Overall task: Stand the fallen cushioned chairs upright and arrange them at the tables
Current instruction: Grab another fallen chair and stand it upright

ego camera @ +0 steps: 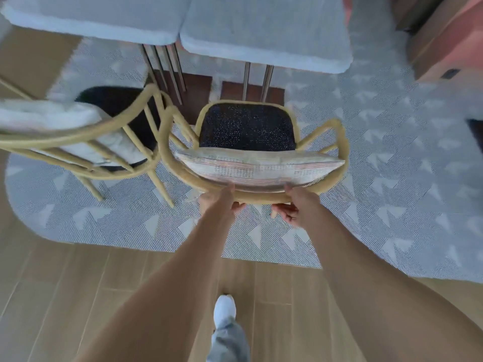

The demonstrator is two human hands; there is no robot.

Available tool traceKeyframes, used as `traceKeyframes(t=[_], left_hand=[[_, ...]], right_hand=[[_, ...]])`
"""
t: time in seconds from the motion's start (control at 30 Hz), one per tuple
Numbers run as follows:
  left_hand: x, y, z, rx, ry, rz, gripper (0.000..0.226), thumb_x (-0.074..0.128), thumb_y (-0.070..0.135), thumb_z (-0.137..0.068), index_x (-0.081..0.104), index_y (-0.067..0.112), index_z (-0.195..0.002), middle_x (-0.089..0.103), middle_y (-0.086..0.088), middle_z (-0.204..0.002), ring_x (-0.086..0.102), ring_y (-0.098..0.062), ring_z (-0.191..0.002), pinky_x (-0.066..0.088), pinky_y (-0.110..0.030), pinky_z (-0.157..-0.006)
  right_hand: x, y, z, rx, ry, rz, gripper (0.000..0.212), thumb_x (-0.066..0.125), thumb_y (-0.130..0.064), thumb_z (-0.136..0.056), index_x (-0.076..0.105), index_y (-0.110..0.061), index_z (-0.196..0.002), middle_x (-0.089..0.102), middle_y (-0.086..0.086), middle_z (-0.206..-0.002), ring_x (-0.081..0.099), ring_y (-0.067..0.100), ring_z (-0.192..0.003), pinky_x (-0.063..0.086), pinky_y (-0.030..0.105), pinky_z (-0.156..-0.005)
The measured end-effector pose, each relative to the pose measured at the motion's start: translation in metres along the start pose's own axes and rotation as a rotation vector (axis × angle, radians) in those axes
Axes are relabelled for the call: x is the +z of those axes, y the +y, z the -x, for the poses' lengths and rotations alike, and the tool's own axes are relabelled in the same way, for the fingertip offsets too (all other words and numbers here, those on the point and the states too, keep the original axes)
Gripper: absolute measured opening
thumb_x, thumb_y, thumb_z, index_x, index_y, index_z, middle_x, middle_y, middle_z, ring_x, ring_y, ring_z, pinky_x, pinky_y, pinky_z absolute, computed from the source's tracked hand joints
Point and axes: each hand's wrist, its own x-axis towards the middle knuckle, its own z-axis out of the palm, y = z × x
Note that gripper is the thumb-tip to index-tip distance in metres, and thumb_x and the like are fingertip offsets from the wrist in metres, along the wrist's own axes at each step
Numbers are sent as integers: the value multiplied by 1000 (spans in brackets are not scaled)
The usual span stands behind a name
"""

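No text, label, brand, number or sign is showing legibly anywhere in the view

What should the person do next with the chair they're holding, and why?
Probably push the chair forward toward the table. Both the left hand and right hand grip its back rail, it stands upright, and its seat is not yet under the table edge.
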Motion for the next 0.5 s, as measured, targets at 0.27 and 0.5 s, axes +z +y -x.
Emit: traceKeyframes(t=[0.27,0.5], left_hand=[[35,46,-27,25,141,-64,30,68,18,-90,59,5,-116,70,-10,-94,74,-22,-66,48,-20,-37],[29,46,-15,-8,34,-169,30,65,38,-94,58,11,-105,67,-5,-93,71,-16,-71,51,-22,-50]], right_hand=[[13,-59,-26,35,-28,-13,36,62,-23,-99,52,-4,-127,73,21,-104,73,24,-63,50,25,-48],[12,-45,-25,-66,73,-32,32,71,-36,-92,56,-8,-94,75,16,-87,74,23,-59,48,20,-40]])
